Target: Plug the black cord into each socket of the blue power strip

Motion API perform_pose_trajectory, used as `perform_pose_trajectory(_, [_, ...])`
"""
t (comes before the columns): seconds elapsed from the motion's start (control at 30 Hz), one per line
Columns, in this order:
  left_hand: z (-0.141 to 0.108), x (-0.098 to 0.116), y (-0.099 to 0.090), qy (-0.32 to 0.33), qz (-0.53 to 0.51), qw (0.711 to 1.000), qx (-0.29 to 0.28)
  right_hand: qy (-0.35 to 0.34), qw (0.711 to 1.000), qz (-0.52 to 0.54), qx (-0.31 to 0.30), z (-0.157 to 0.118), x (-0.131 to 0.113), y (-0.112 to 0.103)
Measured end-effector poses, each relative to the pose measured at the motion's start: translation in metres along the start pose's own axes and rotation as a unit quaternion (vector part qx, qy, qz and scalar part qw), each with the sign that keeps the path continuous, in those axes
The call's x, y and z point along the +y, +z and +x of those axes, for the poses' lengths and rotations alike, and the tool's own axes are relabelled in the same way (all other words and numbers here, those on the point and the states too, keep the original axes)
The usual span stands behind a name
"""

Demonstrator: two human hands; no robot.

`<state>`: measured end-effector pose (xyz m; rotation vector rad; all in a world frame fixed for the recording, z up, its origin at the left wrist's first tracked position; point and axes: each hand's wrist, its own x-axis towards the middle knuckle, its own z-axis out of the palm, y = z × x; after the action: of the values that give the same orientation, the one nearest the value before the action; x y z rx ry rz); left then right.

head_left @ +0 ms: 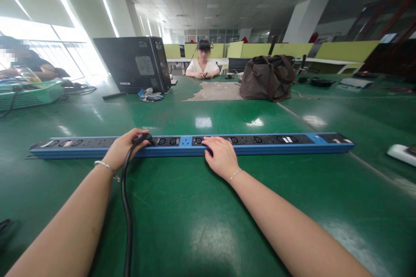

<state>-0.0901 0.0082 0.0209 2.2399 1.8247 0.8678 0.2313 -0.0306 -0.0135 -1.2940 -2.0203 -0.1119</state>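
We see the blue-and-black power strip [190,150] lying lengthwise across the green table [169,207], just ahead of the wrists and under both hands. We find the black plug [146,138] inside the left hand's grasp, over the sockets left of the strip's middle. The right hand [223,156] is on the strip a little right of its middle, with a blue socket [186,141] in the stretch between the two hands.

We see the left hand [121,150] closed around the plug, fingers on its far side, thumb on the near side; its black cable [128,216] drops toward us beside the forearm. The right hand is half curled, palm down, its fingers bent over the strip's upper face and its thumb by the front edge. We cannot tell whether it grips the strip or merely rests there.

We cannot make out whether the plug is seated in a socket, since the hand and the plug's body cover that spot. The sockets beneath the right hand are partly hidden, and the cable runs out at the bottom edge.
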Motion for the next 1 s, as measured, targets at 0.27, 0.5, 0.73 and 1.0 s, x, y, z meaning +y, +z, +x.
perform_pose_trajectory(0.27, [-0.011,0.000,0.012,-0.010,0.008,0.999,0.046,0.010,1.000,0.013,-0.012,0.001,-0.001,0.000])
perform_pose_trajectory(0.5, [-0.021,0.005,0.015,0.036,0.107,0.991,0.069,0.008,1.000,0.013,-0.014,0.001,-0.001,-0.001])
perform_pose_trajectory(0.73, [-0.027,0.024,0.011,-0.025,0.186,0.981,0.047,0.009,1.000,0.014,-0.010,0.000,-0.001,-0.001])
perform_pose_trajectory(1.0, [-0.026,0.026,0.013,-0.005,0.202,0.977,0.065,0.012,1.000,0.013,-0.015,0.000,-0.002,-0.001])
